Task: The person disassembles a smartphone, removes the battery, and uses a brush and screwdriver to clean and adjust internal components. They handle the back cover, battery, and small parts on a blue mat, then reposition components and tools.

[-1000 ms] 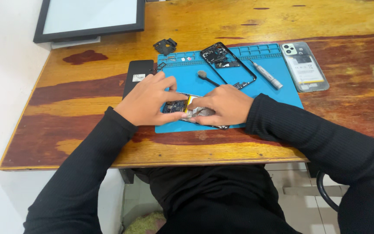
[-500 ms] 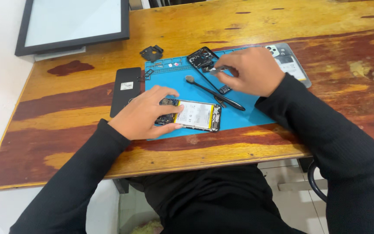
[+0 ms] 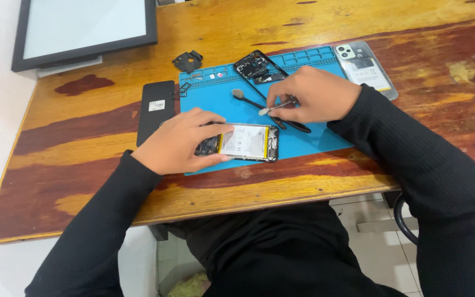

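Two hands are at work on the blue mat (image 3: 309, 144) that lies on the wooden surface (image 3: 358, 22). My left hand (image 3: 180, 140) lies flat with spread fingers over the near end of the opened phone (image 3: 243, 143), pinning it at the mat's front edge with its white battery face up. My right hand (image 3: 314, 94) is closed in a pinch on a slim metal tool (image 3: 275, 106) whose pale tip points toward the phone; the tip is above the mat, not yet touching the phone. Just beside it on the mat lies a black brush (image 3: 262, 105), and behind it, near the mat's far edge, a black phone frame (image 3: 257, 66). A clear back cover (image 3: 365, 69) rests off the mat's far right corner, a flat black panel (image 3: 156, 110) off its left edge, a small black plastic part (image 3: 188, 60) beyond the far left corner, and a dark-framed screen (image 3: 83, 27) at the surface's far left corner. To do this step well, I judge I should keep the left palm pressing evenly so the phone cannot slide, bring the tool in at a low angle, and work along the battery's edge rather than digging into it, with light, steady pressure.
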